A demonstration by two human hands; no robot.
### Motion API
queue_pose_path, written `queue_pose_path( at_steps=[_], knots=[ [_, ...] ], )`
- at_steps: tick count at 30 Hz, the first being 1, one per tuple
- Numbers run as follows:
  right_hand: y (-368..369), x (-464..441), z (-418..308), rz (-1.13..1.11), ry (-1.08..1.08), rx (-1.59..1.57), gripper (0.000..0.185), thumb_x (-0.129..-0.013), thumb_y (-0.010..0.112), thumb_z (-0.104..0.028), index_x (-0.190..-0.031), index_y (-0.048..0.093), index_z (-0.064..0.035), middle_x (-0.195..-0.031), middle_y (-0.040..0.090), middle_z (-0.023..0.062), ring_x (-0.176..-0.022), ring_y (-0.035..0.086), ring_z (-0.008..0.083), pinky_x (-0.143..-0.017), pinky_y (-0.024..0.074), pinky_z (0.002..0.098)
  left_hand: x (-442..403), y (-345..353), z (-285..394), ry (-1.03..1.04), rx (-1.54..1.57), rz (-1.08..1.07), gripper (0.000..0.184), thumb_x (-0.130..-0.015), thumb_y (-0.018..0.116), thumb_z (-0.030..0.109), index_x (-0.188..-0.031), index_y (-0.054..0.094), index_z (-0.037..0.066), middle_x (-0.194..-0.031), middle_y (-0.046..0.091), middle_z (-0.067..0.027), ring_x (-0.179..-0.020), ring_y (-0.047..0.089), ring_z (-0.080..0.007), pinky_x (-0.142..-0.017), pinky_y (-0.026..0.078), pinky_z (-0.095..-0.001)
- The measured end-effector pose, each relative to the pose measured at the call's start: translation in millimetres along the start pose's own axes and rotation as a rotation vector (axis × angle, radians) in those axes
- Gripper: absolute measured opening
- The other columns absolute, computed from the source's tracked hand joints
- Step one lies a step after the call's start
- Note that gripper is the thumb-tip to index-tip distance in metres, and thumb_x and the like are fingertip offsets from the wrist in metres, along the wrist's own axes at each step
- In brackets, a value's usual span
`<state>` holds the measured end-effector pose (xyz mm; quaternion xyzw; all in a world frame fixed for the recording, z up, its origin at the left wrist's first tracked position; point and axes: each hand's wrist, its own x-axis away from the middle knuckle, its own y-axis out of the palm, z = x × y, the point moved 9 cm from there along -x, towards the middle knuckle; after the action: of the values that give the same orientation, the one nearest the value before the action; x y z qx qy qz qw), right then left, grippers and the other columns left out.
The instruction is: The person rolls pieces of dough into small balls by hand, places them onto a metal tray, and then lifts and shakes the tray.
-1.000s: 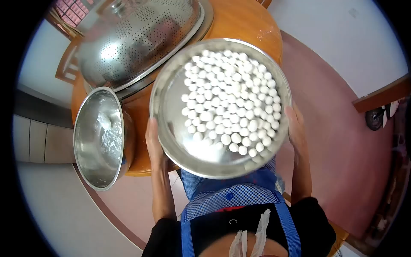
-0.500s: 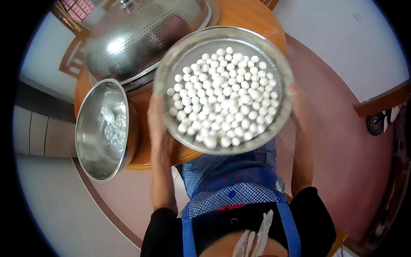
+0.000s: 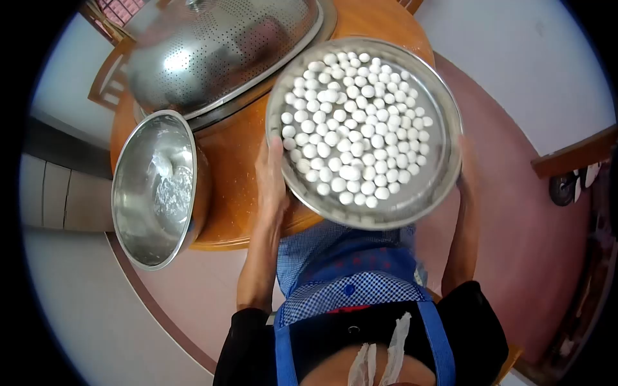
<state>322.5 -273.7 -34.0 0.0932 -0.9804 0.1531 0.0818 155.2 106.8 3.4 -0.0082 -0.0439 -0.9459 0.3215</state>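
Between both hands I hold a round metal tray [image 3: 418, 199] at the table's front edge. Many small white dough balls [image 3: 354, 122] lie loose on it, mostly towards its far and left parts. My left hand [image 3: 270, 174] grips the left rim, with the thumb over the edge and the fingers out of sight beneath. On the opposite rim is my right hand [image 3: 468, 164], slightly blurred, its fingers mostly hidden behind the tray.
A deep steel bowl [image 3: 132, 206] with white dough and flour residue stands at the table's left edge. Behind it a large perforated metal cover [image 3: 219, 58] sits on the wooden table [image 3: 235, 193]. A chair [image 3: 109, 80] is at the far left.
The tray and both hands have shifted to the right. The dough balls have rolled towards the tray's far side, baring more of the near and right parts.
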Motion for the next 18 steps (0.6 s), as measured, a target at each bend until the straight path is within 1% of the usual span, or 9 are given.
queue_pose_path(
  at_steps=[1,2,4,5,7,12,14,16,18],
  knots=[
    [-2,10,1,0.003,-0.035,0.101,0.045,-0.095,0.047,-0.032,-0.121,0.055,0.0044,-0.115,0.059,0.0127,-0.100,0.056,0.0197,-0.092,0.0414,0.0327,12,0,-6,-0.052,0.194,0.063,0.053,-0.095,0.047,0.038,-0.128,0.048,-0.004,-0.122,0.055,-0.0166,-0.107,0.053,-0.0233,-0.094,0.042,-0.0342],
    [-5,19,2,0.010,-0.069,0.201,0.045,-0.095,0.047,-0.032,-0.120,0.056,0.0040,-0.114,0.060,0.0121,-0.099,0.056,0.0195,-0.091,0.0416,0.0325,21,-14,-11,-0.099,0.159,0.048,0.051,-0.096,0.046,0.035,-0.129,0.046,-0.003,-0.124,0.053,-0.0170,-0.108,0.054,-0.0241,-0.093,0.044,-0.0356],
    [18,38,-16,0.086,-0.186,0.053,0.042,-0.095,0.048,-0.032,-0.115,0.058,0.0030,-0.106,0.061,0.0098,-0.092,0.057,0.0180,-0.084,0.0450,0.0322,27,-47,-5,-0.162,0.124,0.078,0.047,-0.096,0.043,0.029,-0.131,0.044,-0.002,-0.123,0.053,-0.0184,-0.100,0.059,-0.0248,-0.086,0.050,-0.0359],
    [27,44,-25,0.113,-0.216,0.005,0.041,-0.095,0.048,-0.033,-0.114,0.059,0.0027,-0.103,0.062,0.0091,-0.090,0.057,0.0175,-0.081,0.0461,0.0321,21,-48,-9,-0.165,0.289,0.030,0.048,-0.096,0.046,0.031,-0.128,0.044,-0.003,-0.118,0.055,-0.0186,-0.098,0.059,-0.0240,-0.084,0.051,-0.0338],
    [33,26,-62,0.102,-0.215,-0.061,0.041,-0.095,0.049,-0.031,-0.117,0.057,0.0028,-0.109,0.061,0.0100,-0.095,0.056,0.0180,-0.084,0.0450,0.0316,2,-34,-5,-0.164,0.203,0.012,0.049,-0.095,0.047,0.033,-0.126,0.045,-0.004,-0.115,0.056,-0.0184,-0.095,0.060,-0.0244,-0.084,0.051,-0.0369],
    [-3,18,13,0.016,-0.040,-0.287,0.044,-0.094,0.050,-0.030,-0.122,0.054,0.0037,-0.114,0.059,0.0111,-0.100,0.054,0.0177,-0.089,0.0422,0.0312,25,1,8,-0.108,0.177,-0.025,0.051,-0.097,0.046,0.031,-0.134,0.041,-0.004,-0.132,0.047,-0.0165,-0.114,0.050,-0.0230,-0.095,0.042,-0.0319],
    [5,35,11,0.055,-0.005,-0.323,0.043,-0.094,0.051,-0.031,-0.119,0.055,0.0040,-0.111,0.060,0.0105,-0.098,0.054,0.0170,-0.087,0.0430,0.0308,40,-33,17,-0.113,0.056,0.038,0.049,-0.096,0.046,0.032,-0.131,0.045,-0.003,-0.121,0.054,-0.0155,-0.102,0.057,-0.0211,-0.086,0.047,-0.0312],
    [42,54,-40,0.072,-0.156,-0.273,0.042,-0.094,0.050,-0.032,-0.116,0.057,0.0037,-0.108,0.060,0.0103,-0.097,0.054,0.0165,-0.083,0.0448,0.0314,32,-55,21,-0.117,0.006,0.060,0.051,-0.095,0.046,0.037,-0.129,0.046,-0.002,-0.114,0.057,-0.0147,-0.092,0.060,-0.0198,-0.077,0.051,-0.0298],
    [35,17,-33,0.026,-0.105,-0.210,0.043,-0.094,0.049,-0.031,-0.118,0.056,0.0039,-0.112,0.058,0.0116,-0.101,0.053,0.0174,-0.087,0.0435,0.0315,8,-47,2,-0.137,0.048,0.065,0.052,-0.095,0.046,0.038,-0.128,0.047,-0.002,-0.115,0.057,-0.0149,-0.092,0.059,-0.0195,-0.077,0.050,-0.0297]
  ],
)
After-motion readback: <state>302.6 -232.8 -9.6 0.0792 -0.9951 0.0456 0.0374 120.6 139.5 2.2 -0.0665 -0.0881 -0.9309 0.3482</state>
